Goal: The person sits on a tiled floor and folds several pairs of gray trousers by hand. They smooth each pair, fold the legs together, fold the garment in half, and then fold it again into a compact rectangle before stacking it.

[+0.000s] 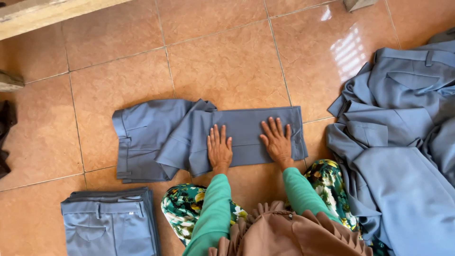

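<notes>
Under both flat hands [249, 144], grey trousers [208, 137]

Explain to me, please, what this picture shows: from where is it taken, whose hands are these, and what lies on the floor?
There is no machine here. A person wears a camera on the head, so this single view looks down at their own two bare hands. The left hand and the right hand lie flat, fingers spread, on a partly folded pair of blue-grey cloth trousers spread on the orange tiled floor. Neither hand grips anything; both only press on the cloth. At lower left lies a neat stack of folded blue-grey trousers. At right lies a loose heap of unfolded blue-grey trousers. The green sleeves and the flowered cloth are the person's own clothing.
</notes>
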